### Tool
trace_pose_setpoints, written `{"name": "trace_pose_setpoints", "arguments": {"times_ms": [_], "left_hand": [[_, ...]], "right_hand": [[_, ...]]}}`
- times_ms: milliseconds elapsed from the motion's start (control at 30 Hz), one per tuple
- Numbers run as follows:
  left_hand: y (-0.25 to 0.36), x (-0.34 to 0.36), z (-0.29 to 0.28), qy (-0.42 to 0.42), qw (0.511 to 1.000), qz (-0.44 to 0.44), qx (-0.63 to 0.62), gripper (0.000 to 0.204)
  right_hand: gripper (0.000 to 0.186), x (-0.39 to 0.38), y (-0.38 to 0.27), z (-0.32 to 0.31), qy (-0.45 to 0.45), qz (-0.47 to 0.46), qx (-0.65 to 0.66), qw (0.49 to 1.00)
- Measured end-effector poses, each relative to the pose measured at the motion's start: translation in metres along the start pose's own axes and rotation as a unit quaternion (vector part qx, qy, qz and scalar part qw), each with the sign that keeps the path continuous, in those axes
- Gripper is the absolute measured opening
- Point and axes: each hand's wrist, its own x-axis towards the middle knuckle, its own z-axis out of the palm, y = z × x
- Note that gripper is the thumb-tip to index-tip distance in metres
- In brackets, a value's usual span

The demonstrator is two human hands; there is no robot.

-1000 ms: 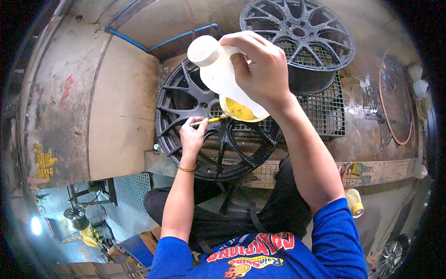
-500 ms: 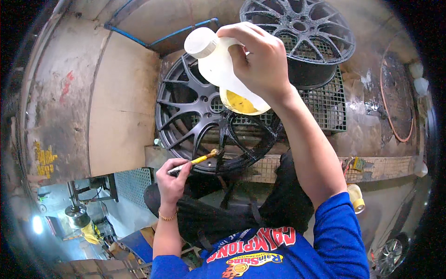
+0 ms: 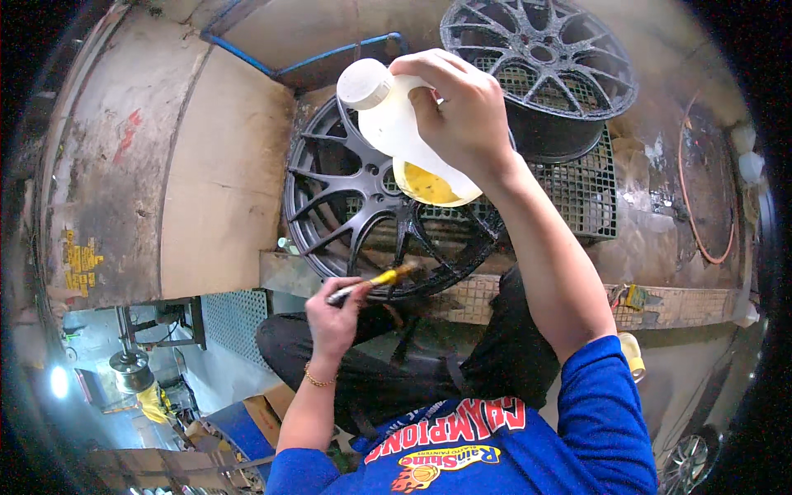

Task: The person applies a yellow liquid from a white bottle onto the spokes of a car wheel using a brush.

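My left hand (image 3: pixel 334 313) is closed around the dark handle of a paintbrush (image 3: pixel 385 277) with a yellow part toward its bristles. The blurred bristles lie over the near rim and spokes of a dark grey wheel rim (image 3: pixel 348 186). Part of that wheel looks wet and black around the lower right spokes. My right hand (image 3: pixel 462 107) grips a white plastic jug (image 3: pixel 388 125) above the wheel, by its upper side. A cap covers one end. Yellowish liquid shows through a cut opening in the jug's lower side. The jug and my right arm hide part of the wheel.
A second wheel rim (image 3: pixel 540 58), coated in whitish foam or residue, stands behind on a black grid (image 3: pixel 598 194). A tiled ledge (image 3: pixel 561 307) runs along the near edge. An orange hose (image 3: pixel 685 173) hangs at the right, and a blue pipe (image 3: pixel 322 56) lies at the back.
The brush in my left hand has moved to the right along the near part of the wheel. My right hand still holds the jug, nearly in place. The view has shifted slightly.
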Motion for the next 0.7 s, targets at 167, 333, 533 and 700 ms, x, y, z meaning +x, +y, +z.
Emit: {"name": "trace_pose_setpoints", "arguments": {"times_ms": [167,333,533,700], "left_hand": [[0.004,0.031,-0.021,0.168,0.964,0.121,-0.164,0.022],[0.038,0.064,0.006,0.058,0.964,0.08,-0.245,0.023],[0.038,0.084,0.043,0.055,0.981,0.185,-0.033,0.025],[0.043,0.079,0.026,0.073,0.986,0.126,-0.082,0.021]], "right_hand": [[0.025,-0.003,-0.005,0.002,-0.009,-0.011,0.01,1.0],[0.025,-0.004,-0.01,0.006,-0.027,-0.003,0.021,0.999],[0.026,-0.005,-0.015,0.008,-0.038,-0.013,0.038,0.999],[0.026,-0.004,-0.013,0.009,-0.036,-0.029,0.032,0.998]]}}
